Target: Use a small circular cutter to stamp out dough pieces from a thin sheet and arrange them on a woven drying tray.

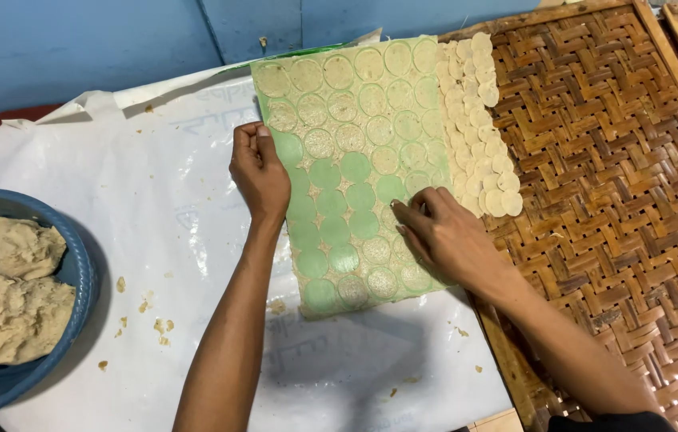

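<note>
A thin green plastic sheet (355, 172) lies before me, coated with a pale, grainy layer of dough cut into rows of circles; where rounds are gone, smooth green circles show through down its middle. My left hand (259, 172) rests on the sheet's left edge, fingers curled loosely and holding nothing, pressing the edge flat. My right hand (443, 236) lies on the lower right part of the sheet, fingers close together and pointing left, fingertips (401, 218) touching the dough there; whether they pinch a round I cannot tell. Just right of the sheet, thin cream dough discs (479, 120) overlap in a strip on a brown woven bamboo tray (611, 200). Under the sheet spreads glossy, wrinkled white plastic (139, 200), dotted with crumbs. Well left of the sheet, a blue bowl (83, 276) holds a lumpy beige mass of dough (3, 288).
</note>
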